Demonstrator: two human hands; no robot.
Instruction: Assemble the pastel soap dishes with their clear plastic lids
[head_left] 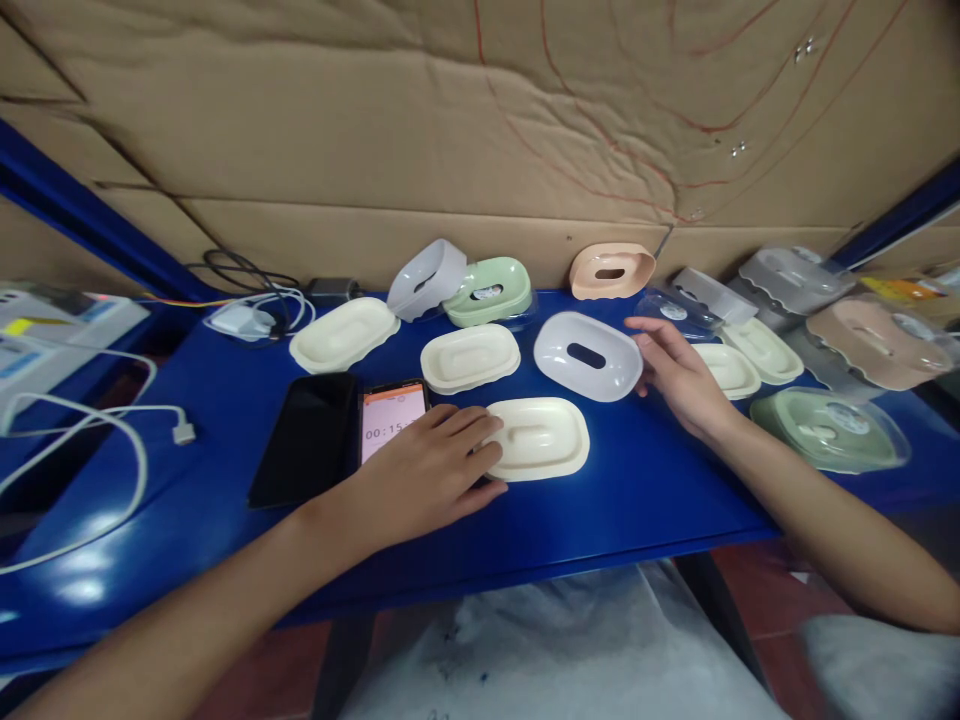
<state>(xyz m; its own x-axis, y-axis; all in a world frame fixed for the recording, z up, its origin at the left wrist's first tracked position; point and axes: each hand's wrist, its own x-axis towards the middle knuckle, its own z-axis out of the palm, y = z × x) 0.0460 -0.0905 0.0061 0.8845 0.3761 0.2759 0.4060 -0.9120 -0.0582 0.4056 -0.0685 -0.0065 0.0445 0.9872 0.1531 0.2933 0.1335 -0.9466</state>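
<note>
My left hand (442, 458) is at the left end of a cream oval soap dish tray (544, 440), its fingers over the rim and its thumb along the near edge. The tray rests on the blue table. My right hand (679, 372) grips the right end of a lavender soap dish (555, 352) with an oval slot in its middle. This dish is slightly tilted, just behind the cream tray. Another cream tray (471, 358) lies to the left of the lavender dish. Some fingertips of my right hand are hidden behind the dish.
On the blue table (600, 520), a dark phone (304, 440) and a lit timer phone (390, 405) lie left. Green (491, 290) and peach (611, 270) dishes stand at the back. Several packaged dishes (832, 430) crowd the right. White cables (135, 470) run at left.
</note>
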